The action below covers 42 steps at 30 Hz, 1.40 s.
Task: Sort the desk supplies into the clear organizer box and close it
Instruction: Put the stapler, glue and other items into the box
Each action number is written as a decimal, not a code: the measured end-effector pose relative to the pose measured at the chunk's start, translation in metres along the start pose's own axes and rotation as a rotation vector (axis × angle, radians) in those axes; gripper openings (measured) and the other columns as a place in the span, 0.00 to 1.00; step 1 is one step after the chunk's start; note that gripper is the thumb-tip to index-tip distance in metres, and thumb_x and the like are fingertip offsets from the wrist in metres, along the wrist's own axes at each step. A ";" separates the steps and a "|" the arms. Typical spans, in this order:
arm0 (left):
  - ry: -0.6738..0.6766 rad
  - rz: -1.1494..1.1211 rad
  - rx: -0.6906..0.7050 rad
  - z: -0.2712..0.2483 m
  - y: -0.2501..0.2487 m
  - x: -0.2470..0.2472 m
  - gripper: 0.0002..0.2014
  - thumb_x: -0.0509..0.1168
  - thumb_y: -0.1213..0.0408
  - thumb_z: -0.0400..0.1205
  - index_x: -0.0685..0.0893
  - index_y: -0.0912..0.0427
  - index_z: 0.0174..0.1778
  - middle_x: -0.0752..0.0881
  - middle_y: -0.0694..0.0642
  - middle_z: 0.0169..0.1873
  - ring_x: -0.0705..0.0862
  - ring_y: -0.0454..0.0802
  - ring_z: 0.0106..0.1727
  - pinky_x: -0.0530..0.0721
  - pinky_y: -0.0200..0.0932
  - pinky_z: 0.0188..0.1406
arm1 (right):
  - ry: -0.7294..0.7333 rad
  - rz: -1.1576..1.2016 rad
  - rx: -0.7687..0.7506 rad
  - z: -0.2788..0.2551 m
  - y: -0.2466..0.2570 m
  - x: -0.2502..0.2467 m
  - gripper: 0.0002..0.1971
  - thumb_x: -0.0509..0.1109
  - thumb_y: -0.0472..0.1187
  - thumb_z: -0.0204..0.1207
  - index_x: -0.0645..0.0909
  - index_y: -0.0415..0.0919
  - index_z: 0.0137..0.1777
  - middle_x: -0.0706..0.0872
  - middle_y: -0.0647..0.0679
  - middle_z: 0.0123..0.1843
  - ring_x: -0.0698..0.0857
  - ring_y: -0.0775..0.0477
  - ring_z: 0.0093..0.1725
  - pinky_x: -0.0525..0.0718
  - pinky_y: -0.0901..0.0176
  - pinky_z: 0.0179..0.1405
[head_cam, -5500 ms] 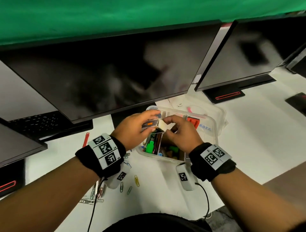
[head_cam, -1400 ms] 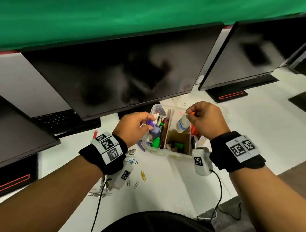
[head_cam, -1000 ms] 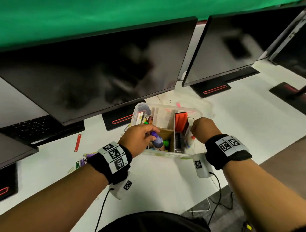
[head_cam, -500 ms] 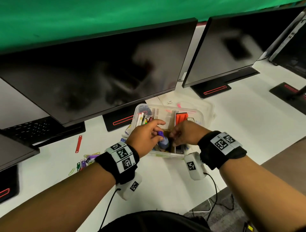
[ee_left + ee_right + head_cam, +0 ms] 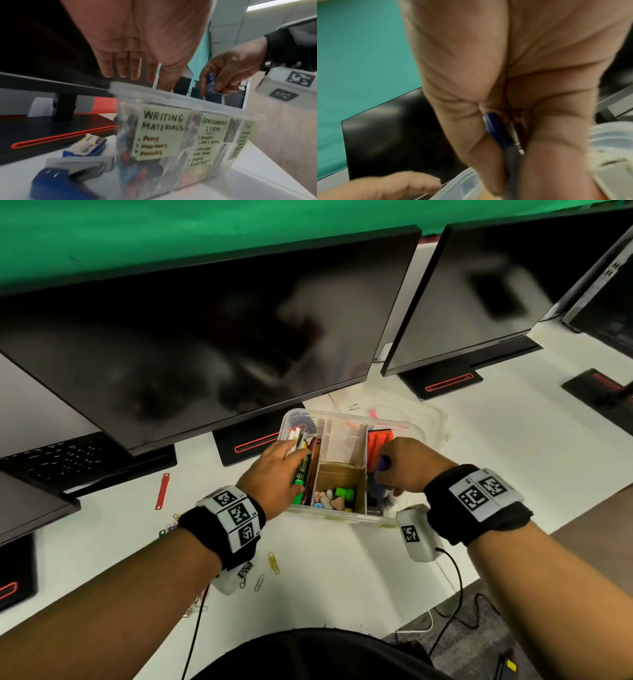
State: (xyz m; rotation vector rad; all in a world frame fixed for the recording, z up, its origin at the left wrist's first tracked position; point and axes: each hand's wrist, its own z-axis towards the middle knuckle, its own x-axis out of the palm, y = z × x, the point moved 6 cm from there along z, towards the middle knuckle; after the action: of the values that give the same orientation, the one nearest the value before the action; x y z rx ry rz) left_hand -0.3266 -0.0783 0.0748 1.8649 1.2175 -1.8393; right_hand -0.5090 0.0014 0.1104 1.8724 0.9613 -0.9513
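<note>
The clear organizer box (image 5: 342, 517) stands open on the white desk, its labels reading "Writing Materials" and "Consumable Items" on the box (image 5: 163, 132) front. My left hand (image 5: 287, 463) lies with straight fingers over the left compartment's pens and markers (image 5: 305, 463), holding nothing; the left wrist view shows the left hand (image 5: 130, 73) above the rim. My right hand (image 5: 397, 470) pinches a small blue bottle (image 5: 384, 463) by its purple cap over the right compartment. The blue bottle (image 5: 211, 81) hangs just above the rim. In the right wrist view the blue bottle (image 5: 496, 128) sits between thumb and fingers.
The clear lid (image 5: 428, 419) lies behind the box. Erasers (image 5: 337, 498) fill the middle compartment. Loose paper clips (image 5: 273, 561) and a red strip (image 5: 162, 491) lie left of the box. A blue stapler (image 5: 68, 175) and a staple box (image 5: 85, 146) sit beside it. Monitors stand close behind.
The blue bottle passed from my left hand to my right hand, which moved it over the right compartment. My left hand opened and shifted to the pen compartment.
</note>
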 end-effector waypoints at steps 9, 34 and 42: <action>0.106 0.177 0.009 -0.003 0.018 0.028 0.28 0.44 0.56 0.89 0.45 0.58 0.83 0.42 0.59 0.84 0.37 0.55 0.84 0.40 0.45 0.81 | 0.266 -0.456 0.180 0.015 -0.016 0.033 0.18 0.75 0.40 0.71 0.84 0.33 0.59 0.88 0.41 0.53 0.86 0.42 0.57 0.80 0.59 0.48; 0.000 -0.088 -0.256 -0.055 0.136 0.014 0.16 0.58 0.62 0.85 0.78 0.50 0.68 0.78 0.50 0.71 0.73 0.49 0.73 0.68 0.42 0.75 | 0.188 -0.247 -0.318 0.007 0.179 0.102 0.13 0.58 0.33 0.80 0.80 0.30 0.59 0.83 0.35 0.61 0.82 0.37 0.61 0.79 0.54 0.56; 0.173 -0.068 -0.403 -0.101 0.194 0.033 0.17 0.60 0.63 0.81 0.79 0.56 0.67 0.80 0.56 0.66 0.75 0.55 0.70 0.72 0.45 0.71 | 0.207 -0.250 0.029 0.065 0.196 0.194 0.27 0.52 0.39 0.84 0.53 0.36 0.82 0.47 0.34 0.84 0.51 0.30 0.83 0.60 0.39 0.80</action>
State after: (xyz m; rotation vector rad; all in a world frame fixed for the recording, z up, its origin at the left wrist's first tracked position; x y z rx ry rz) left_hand -0.1256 -0.1160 -0.0096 1.7942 1.5886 -1.3520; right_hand -0.2723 -0.0806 -0.0215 1.9332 1.3374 -0.9315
